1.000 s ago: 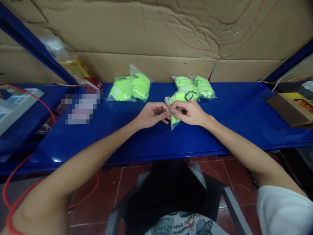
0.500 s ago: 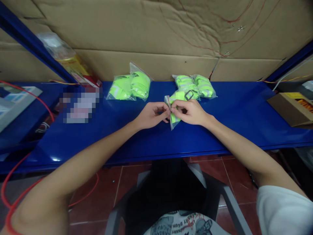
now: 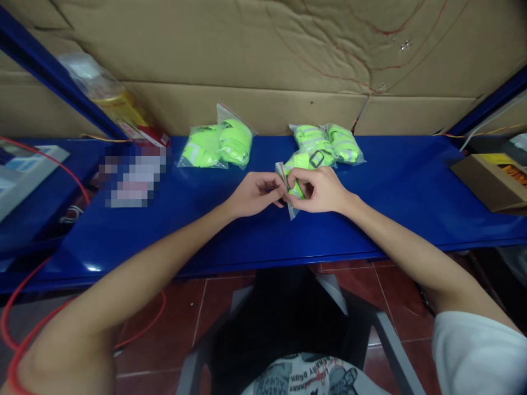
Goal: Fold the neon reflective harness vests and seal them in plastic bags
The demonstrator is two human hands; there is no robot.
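Between my hands is a clear zip bag with a red line along its mouth. Bright yellow-green reflective strap with a black buckle lies in or behind it; the overlap hides which. My left hand pinches the bag's mouth edge from the left, fingertips closed. From the right, my right hand has thumb and fingers curled together on the same edge. Just behind, two more bagged yellow-green straps rest against each other. Another pair of bagged straps sits to the left.
A blue table bears all this, with cardboard upright behind it. At the left stands a bottle with a yellow and red label. An open cardboard box sits at the right. Red cable loops by my left arm.
My right thumb and fingers have shifted slightly down along the bag's mouth, and the gap between them has widened. My left hand stays nearly still.
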